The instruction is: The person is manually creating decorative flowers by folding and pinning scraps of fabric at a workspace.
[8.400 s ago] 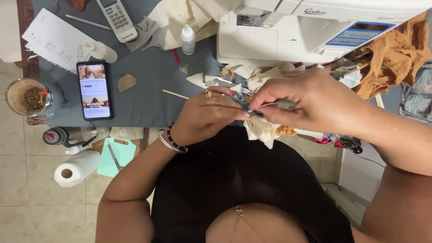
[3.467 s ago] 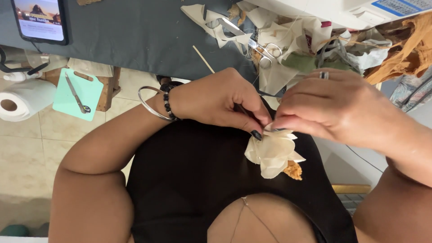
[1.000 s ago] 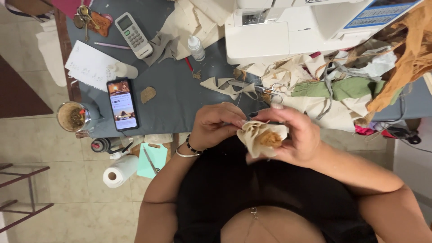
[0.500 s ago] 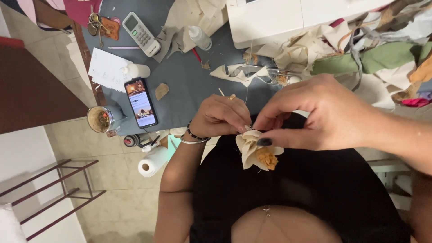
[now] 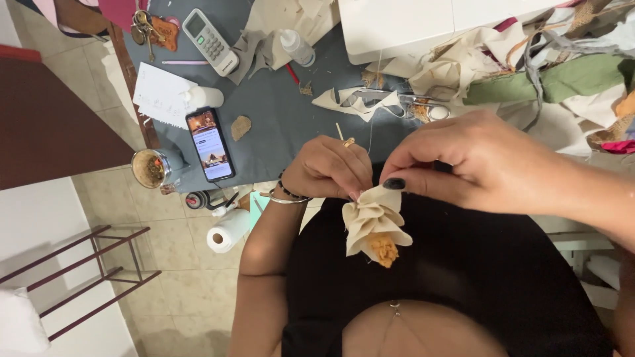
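Observation:
A cream fabric flower with an orange centre hangs in front of my black top, petals folded downward. My left hand pinches its top edge from the left; a ring sits on one finger and bangles on the wrist. My right hand, with a dark-painted thumbnail, pinches the same top edge from the right. A thin thread runs up from between the fingers toward the table.
The grey table holds a smartphone, a remote control, a paper sheet, a small bottle, scissors, fabric scraps and a white sewing machine. A paper roll and cup sit at the edge.
The view has shifted and tilted. Both hands have kept hold of the flower, which now hangs with its orange centre pointing down.

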